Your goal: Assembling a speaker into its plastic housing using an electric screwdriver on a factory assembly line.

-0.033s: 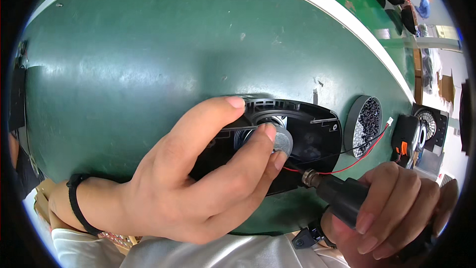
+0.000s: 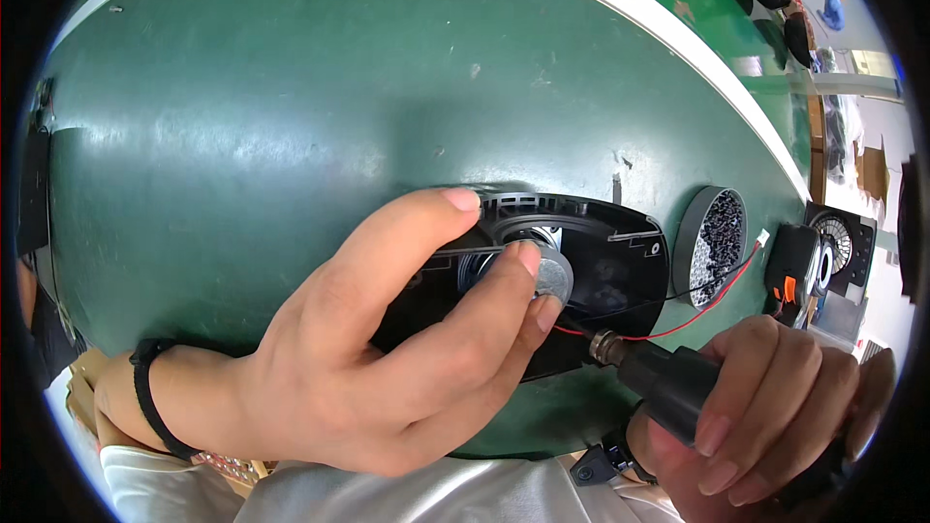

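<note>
A black curved plastic housing (image 2: pixel 628 281) sits near the front of the green workbench. Inside it is a small round speaker (image 2: pixel 554 276) with a grey metal back. My left hand (image 2: pixel 407 329) presses two fingertips on the speaker, while another fingertip rests on the housing's upper edge. A red and a black wire trail from the speaker area to a white plug (image 2: pixel 762 236). My right hand (image 2: pixel 765 407) is wrapped around a dark electric screwdriver (image 2: pixel 668 387). Its metal nose points left into the housing beside the speaker; the bit's tip is hidden behind my left fingers.
Right of the housing stands a round grey tub (image 2: pixel 690 247) of small dark and silvery screws. Beyond it are a black device with orange tabs (image 2: pixel 787 271) and a black fan unit (image 2: pixel 841 244). A white strip (image 2: pixel 668 24) edges the workbench (image 2: pixel 291 87). A blue-gloved person's hand (image 2: pixel 831 15) shows far right.
</note>
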The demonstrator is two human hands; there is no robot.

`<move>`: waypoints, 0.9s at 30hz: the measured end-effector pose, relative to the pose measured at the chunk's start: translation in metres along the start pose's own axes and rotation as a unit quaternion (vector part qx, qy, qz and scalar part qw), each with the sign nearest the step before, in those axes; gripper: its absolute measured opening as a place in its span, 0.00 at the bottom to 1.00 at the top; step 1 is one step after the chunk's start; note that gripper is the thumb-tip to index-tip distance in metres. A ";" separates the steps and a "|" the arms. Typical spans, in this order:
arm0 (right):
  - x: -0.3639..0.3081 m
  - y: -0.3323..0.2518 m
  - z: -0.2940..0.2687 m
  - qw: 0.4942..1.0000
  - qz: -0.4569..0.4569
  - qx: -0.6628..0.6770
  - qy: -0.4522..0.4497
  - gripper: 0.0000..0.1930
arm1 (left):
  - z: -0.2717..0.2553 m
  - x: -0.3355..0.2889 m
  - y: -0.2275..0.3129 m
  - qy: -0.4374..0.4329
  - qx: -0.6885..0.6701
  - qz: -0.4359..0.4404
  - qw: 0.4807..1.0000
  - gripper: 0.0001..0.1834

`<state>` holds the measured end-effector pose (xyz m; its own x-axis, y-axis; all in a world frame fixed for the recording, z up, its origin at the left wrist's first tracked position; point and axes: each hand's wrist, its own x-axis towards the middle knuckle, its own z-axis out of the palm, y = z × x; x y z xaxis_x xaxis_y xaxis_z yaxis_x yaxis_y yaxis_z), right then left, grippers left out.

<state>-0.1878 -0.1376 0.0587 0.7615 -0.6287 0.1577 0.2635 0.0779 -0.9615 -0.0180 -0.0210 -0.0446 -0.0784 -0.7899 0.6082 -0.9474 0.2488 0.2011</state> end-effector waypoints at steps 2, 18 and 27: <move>-0.004 0.008 0.009 0.986 0.014 0.044 0.163 0.18 | 0.000 0.000 0.001 0.004 -0.003 -0.003 1.000 0.12; 0.000 0.024 0.014 0.978 -0.181 -0.048 0.096 0.15 | -0.001 0.007 0.000 0.012 0.006 0.026 1.000 0.15; -0.002 0.017 0.012 0.997 -0.073 -0.018 0.030 0.12 | 0.001 -0.001 -0.001 0.020 0.011 0.030 0.999 0.16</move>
<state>-0.1780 -0.1256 0.0452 0.6787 -0.6772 0.2842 0.3475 -0.0447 -0.9366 -0.0174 -0.0213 -0.0460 -0.1228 -0.7506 0.6492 -0.9481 0.2821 0.1468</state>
